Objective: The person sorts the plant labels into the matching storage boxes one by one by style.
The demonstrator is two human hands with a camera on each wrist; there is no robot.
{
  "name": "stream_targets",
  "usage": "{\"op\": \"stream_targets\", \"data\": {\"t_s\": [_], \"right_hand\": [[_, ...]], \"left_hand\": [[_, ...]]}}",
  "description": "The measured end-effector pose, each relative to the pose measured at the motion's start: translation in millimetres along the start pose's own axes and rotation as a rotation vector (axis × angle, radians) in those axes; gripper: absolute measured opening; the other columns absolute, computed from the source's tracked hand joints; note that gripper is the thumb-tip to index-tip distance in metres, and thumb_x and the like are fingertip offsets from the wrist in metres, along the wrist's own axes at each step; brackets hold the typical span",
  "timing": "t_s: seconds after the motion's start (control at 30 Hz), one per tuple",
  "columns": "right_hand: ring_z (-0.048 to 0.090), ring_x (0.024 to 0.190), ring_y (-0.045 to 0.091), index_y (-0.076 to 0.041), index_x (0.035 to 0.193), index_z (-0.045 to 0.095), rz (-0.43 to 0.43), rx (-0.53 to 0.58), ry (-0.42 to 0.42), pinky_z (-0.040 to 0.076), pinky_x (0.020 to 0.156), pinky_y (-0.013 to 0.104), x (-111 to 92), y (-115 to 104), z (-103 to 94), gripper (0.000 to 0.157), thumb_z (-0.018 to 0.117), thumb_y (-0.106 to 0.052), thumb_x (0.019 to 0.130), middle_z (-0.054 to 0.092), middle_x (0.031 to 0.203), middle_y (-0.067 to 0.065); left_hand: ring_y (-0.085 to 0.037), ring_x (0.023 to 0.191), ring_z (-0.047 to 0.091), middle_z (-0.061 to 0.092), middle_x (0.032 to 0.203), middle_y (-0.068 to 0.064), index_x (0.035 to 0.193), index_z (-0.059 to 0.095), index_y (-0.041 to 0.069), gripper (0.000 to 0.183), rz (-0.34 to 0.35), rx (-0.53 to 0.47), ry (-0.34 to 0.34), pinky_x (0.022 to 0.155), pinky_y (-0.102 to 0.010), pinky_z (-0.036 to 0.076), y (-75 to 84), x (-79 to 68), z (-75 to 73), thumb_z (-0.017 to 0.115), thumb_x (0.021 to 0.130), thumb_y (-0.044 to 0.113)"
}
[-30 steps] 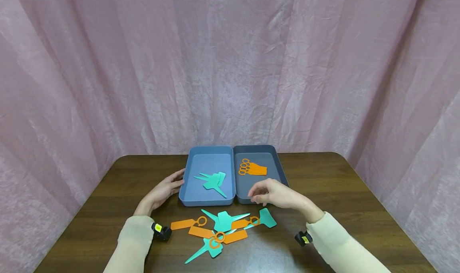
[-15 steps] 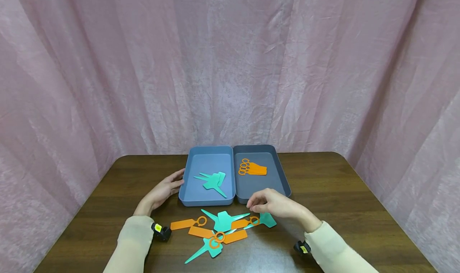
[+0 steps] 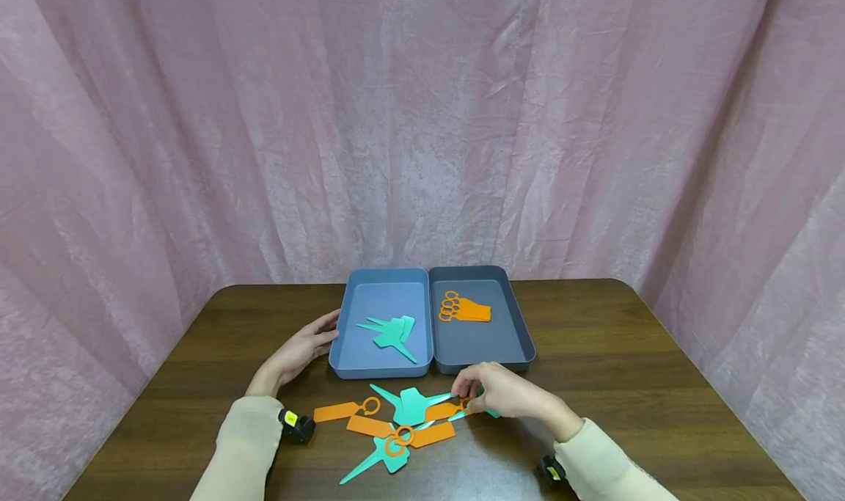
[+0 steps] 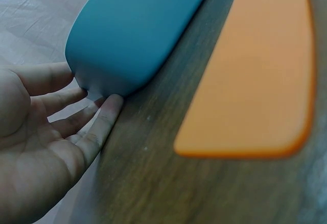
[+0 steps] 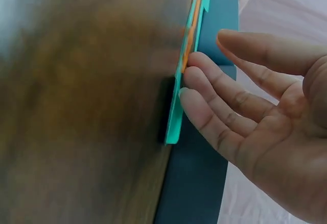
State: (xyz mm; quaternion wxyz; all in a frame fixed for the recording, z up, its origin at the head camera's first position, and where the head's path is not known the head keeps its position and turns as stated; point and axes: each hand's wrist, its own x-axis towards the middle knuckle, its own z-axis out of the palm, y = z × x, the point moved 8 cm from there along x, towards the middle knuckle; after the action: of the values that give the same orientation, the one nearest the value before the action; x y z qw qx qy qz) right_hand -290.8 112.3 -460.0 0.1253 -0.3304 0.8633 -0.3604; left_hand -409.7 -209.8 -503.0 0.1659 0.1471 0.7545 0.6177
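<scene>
My left hand [image 3: 300, 354] rests with extended fingertips against the left side of the blue tray [image 3: 383, 292], which holds several teal T-shaped plant labels [image 3: 392, 332]. My right hand [image 3: 498, 391] is over the right end of the pile, in front of the dark grey tray [image 3: 505, 343]. In the right wrist view its fingertips are right at a teal plant label [image 5: 175, 124], while the thumb stands apart. That hand partly covers this label and the ring of an orange plant tag [image 3: 441, 412]. Fanned orange ring tags [image 3: 472, 311] lie in the grey tray.
More labels overlap on the wooden table [image 3: 198, 384] in front of the trays: an orange tag [image 3: 335, 412] at the left, a teal label [image 3: 411, 407] in the middle, others nearer the front. A pink curtain [image 3: 422, 156] hangs behind the table's far edge.
My right hand has moved from the grey tray's front edge down toward the person, onto the right end of the pile. The left hand has stayed at the blue tray.
</scene>
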Motion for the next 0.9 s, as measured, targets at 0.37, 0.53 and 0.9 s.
{"op": "stream_targets", "data": {"t_s": [0.37, 0.53, 0.9], "right_hand": [[0.054, 0.087, 0.015, -0.014, 0.102, 0.072, -0.019, -0.191, -0.007, 0.048, 0.079, 0.025, -4.0, -4.4, 10.3, 0.030, 0.077, 0.011, 0.086, 0.057, 0.092, -0.002], [0.053, 0.087, 0.015, -0.016, 0.100, 0.070, -0.016, -0.223, -0.013, 0.047, 0.078, 0.024, -3.8, -3.7, 13.6, 0.034, 0.078, 0.013, 0.084, 0.054, 0.090, -0.003], [0.051, 0.086, 0.014, -0.017, 0.108, 0.066, -0.034, -0.208, -0.022, 0.045, 0.076, 0.024, -4.8, -5.9, 11.8, 0.041, 0.076, 0.015, 0.083, 0.053, 0.092, -0.003]], "left_hand": [[-0.045, 0.154, 0.024, 0.013, 0.170, -0.026, 0.167, 0.011, 0.005, 0.062, -0.002, -0.003, 0.000, 0.124, -0.059, 0.025, -1.9, 1.0, -0.6, 0.040, 0.114, 0.014], [-0.044, 0.153, 0.026, 0.015, 0.170, -0.025, 0.168, 0.012, 0.006, 0.061, -0.009, 0.005, 0.004, 0.124, -0.058, 0.026, -3.1, 0.0, -0.4, 0.040, 0.114, 0.014], [-0.043, 0.153, 0.026, 0.015, 0.170, -0.025, 0.168, 0.011, 0.006, 0.062, -0.015, 0.021, 0.004, 0.124, -0.057, 0.027, -4.8, 1.9, -0.4, 0.040, 0.114, 0.015]]}}
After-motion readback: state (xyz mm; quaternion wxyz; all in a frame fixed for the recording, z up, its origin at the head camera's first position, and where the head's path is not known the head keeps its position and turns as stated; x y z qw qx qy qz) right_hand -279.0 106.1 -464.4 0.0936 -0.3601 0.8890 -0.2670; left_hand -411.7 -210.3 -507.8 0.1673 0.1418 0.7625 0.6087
